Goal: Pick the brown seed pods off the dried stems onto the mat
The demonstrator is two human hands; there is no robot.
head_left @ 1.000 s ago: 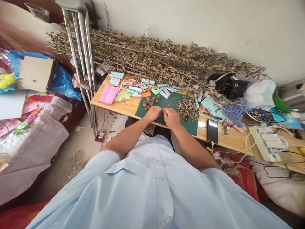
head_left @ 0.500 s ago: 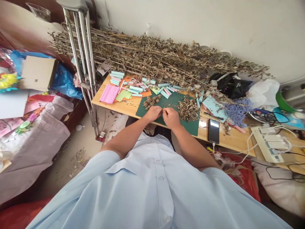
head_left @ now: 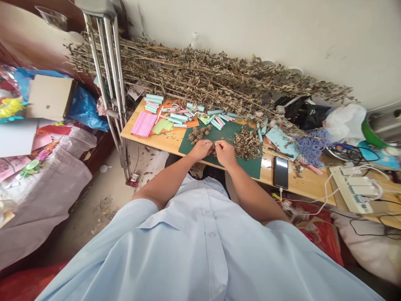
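My left hand [head_left: 201,150] and my right hand [head_left: 224,153] meet over the front edge of a green cutting mat [head_left: 252,168]. Both are closed, fingertips pinched together around a small brown clump of dried leaves [head_left: 214,146], mostly hidden by the fingers. Just beyond my left hand sits a cluster of brown rolled balls [head_left: 198,133], seemingly pressed from dried leaf. To the right of my right hand lies a loose heap of crumbled dried leaves [head_left: 248,143] on the mat.
Rolled blue and pink paper tubes [head_left: 178,117] lie behind the mat, beside a pink paper stack [head_left: 144,123]. Long dried plant stalks [head_left: 194,75] line the wall. A phone [head_left: 281,172], purple cord [head_left: 313,146] and power strip [head_left: 351,190] are right; metal crutches [head_left: 109,83] stand left.
My right hand's fingers have shifted slightly, and a little more of the brown clump shows between the fingertips. Both hands stay in the same place.
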